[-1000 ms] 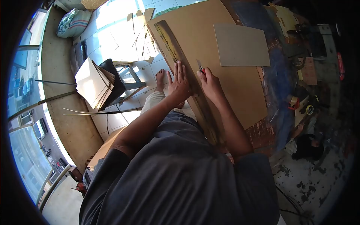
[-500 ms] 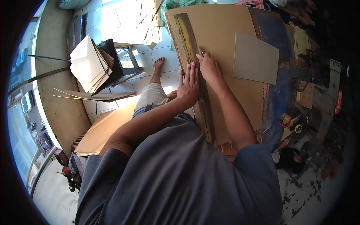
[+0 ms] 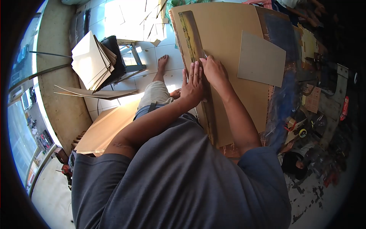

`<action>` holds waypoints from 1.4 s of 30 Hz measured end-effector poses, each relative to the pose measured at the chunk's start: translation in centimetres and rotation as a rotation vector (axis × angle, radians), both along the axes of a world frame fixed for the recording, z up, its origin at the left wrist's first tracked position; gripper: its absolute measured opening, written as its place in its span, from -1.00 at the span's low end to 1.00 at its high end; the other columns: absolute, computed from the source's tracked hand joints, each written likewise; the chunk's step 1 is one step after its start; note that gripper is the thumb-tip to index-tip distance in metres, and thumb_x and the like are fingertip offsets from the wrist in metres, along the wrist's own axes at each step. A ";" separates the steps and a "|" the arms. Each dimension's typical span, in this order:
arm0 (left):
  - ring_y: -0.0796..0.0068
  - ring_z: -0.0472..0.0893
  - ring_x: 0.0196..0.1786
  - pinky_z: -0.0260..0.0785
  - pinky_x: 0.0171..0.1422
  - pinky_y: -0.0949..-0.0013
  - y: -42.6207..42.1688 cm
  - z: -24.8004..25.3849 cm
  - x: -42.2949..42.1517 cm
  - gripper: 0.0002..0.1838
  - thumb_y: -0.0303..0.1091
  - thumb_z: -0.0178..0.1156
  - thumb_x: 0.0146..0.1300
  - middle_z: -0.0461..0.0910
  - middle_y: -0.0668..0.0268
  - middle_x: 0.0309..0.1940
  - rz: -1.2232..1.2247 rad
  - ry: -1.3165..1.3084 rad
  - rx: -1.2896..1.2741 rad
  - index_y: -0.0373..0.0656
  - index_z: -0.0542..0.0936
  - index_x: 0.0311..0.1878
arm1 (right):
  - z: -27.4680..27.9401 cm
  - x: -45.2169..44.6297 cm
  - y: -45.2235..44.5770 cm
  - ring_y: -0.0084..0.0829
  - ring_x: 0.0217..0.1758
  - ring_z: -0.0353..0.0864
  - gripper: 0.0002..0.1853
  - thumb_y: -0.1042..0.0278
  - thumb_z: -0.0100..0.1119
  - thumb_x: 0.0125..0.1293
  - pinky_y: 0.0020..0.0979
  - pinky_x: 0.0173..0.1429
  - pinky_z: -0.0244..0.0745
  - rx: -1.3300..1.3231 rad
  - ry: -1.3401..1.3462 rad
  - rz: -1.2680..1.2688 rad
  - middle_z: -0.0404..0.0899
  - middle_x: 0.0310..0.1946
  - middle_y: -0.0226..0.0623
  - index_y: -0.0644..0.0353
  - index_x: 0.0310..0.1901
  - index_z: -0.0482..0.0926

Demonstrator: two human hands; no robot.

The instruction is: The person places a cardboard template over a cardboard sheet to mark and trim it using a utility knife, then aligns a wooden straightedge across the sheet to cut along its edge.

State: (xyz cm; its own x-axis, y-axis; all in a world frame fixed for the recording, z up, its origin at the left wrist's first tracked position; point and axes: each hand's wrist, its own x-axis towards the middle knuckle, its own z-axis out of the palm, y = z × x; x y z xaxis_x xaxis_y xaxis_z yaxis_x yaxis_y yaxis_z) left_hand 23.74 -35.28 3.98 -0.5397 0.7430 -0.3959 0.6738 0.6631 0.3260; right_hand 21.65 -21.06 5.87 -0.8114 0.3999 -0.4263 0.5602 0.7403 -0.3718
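Observation:
A long metal straightedge (image 3: pixel 193 38) lies on a large brown board (image 3: pixel 228 23) near its left edge. My left hand (image 3: pixel 193 87) lies on the straightedge with fingers stretched out, pressing it down. Just to the right, my right hand (image 3: pixel 215 72) is closed around a cutter, whose blade tip shows faintly by the straightedge's right side; the hand hides the handle. A smaller grey board (image 3: pixel 261 59) rests on the brown one, right of my right hand.
Cut boards (image 3: pixel 89 61) are stacked on a black-topped stool at the left. More brown sheets (image 3: pixel 108 128) lie lower left. Tape, a red tool (image 3: pixel 344 108) and clutter lie at the right. Parts of other people show at the upper right and lower right.
The view has shifted since one second ago. My right hand has turned, hiding the cutter's handle, and is now closer to my left hand. Over the last half second, it has slid slightly toward me.

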 end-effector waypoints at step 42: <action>-0.05 -0.39 0.70 -0.49 0.62 -0.35 -0.1 0.3 0.3 0.45 0.34 0.46 -0.07 -0.36 -0.15 0.64 0.019 0.025 0.041 -0.47 -0.12 0.58 | 4.8 36.2 -7.6 0.06 -0.22 0.74 -0.58 -0.05 -0.05 0.55 0.06 -0.15 0.58 -0.008 -0.640 -0.103 0.70 -0.36 0.03 0.20 0.01 0.49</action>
State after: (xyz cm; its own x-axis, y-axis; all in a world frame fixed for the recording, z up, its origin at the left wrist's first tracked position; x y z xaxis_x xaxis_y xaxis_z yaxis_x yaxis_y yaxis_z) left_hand 24.03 -35.38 4.29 -0.5631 0.7477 -0.3518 0.6693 0.6624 0.3366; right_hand 57.82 -28.68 10.70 -0.3533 0.4567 -0.8165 0.7407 0.6696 0.0540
